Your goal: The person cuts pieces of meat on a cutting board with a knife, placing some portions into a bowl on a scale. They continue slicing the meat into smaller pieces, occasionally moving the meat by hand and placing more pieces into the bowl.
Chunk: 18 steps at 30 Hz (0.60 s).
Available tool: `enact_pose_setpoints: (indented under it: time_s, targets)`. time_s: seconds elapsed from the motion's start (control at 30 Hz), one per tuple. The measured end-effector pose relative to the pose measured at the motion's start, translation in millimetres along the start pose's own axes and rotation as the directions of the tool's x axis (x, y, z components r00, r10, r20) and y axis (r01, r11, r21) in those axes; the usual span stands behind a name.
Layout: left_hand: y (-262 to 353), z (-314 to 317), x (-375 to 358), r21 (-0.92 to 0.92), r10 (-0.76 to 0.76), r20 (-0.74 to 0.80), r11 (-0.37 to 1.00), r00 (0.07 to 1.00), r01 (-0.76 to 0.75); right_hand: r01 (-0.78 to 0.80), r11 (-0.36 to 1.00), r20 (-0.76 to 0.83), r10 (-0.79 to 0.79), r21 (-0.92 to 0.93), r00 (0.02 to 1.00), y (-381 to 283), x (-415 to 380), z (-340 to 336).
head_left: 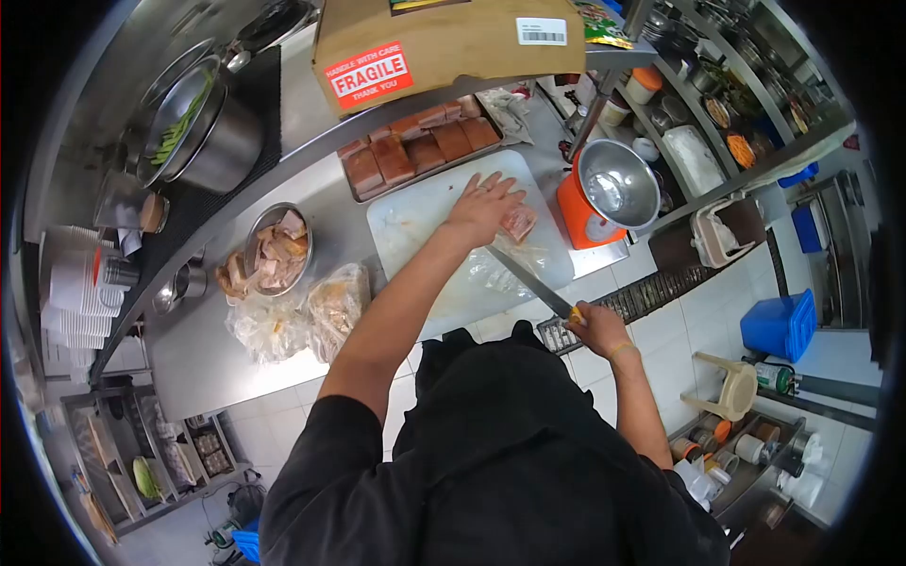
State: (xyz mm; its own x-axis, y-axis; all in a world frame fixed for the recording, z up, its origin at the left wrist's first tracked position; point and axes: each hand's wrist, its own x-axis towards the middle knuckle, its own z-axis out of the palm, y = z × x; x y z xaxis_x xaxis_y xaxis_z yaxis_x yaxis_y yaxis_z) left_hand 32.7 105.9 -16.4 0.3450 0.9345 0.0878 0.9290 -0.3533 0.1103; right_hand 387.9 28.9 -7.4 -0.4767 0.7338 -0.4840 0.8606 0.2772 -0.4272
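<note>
A long knife [531,280] with a yellow handle is held in my right hand [601,330], its tip pointing toward a small piece of raw meat [518,224]. The meat lies on a white cutting board [401,231], beside my left hand [486,208]. That hand rests palm down with its fingers stretched out; whatever is under the palm is hidden. Crumpled clear plastic [495,274] lies on the board below the blade. Behind the board, a metal tray [429,176] holds several browned slabs of meat [392,158].
An orange scale [578,215] carrying a steel bowl [618,181] stands right of the board. Left are a bowl of meat pieces [282,250] and plastic bags [338,307]. A cardboard box [453,47] sits on the shelf above. A plastic stool [736,389] stands at right.
</note>
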Motion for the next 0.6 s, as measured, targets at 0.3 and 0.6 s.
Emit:
enact_pose_setpoints:
  time_s: [0.3,0.6]
  targets:
    - [-44.2,-10.1,21.7,-0.305,0.110,0.319,0.952,0.941,-0.008,-0.072,0.994,0.040,0.069,0.088,0.997,10.6,-3.7,11.6]
    - [-67.9,-11.9,-66.0,-0.317,-0.053,0.337,0.934,0.940,0.167,-0.098,0.987,0.070,0.090,0.128,0.993,9.5,21.3,8.0]
